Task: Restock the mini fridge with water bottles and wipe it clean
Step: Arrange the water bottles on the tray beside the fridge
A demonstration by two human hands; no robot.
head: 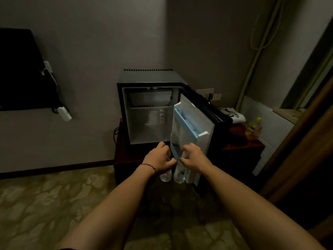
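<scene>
Both arms stretched out toward the open mini fridge (pixel 149 112), each hand carrying a clear water bottle. Left hand (pixel 158 158), thread bracelet at the wrist, fingers curled round the upper part of the left bottle (pixel 165 175), base hanging down below the wrist. Right hand (pixel 193 158) wrapped the same way round the right bottle (pixel 179 175), held close against the inner edge of the fridge door (pixel 193 127). The two bottles nearly side by side, thumbs almost meeting between them. Whether the right bottle touches the door lining: cannot tell in this dim light.

Door swung wide to the right, pale blue door shelf (pixel 187 121) showing along its inside. Cabinet mostly bare, wire rack (pixel 149 106) near the top, one small bottle (pixel 162 117) standing at the back right.

On handling: full bottles by the look, so a fair weight in each hand, thin plastic walls likely to dent under a hard squeeze and to slide if damp. Best taken round the shoulder just under the cap, as now, or lower round the body for setting down upright. Door shelf probably narrow, so a straight, upright entry called for, one bottle at a time. Risk of knocking the door further round or tipping a bottle against the rail. Wiping not yet begun, no cloth in sight.

Fridge perched on a dark red cabinet (pixel 124 156), patterned floor (pixel 45 204) below.
</scene>
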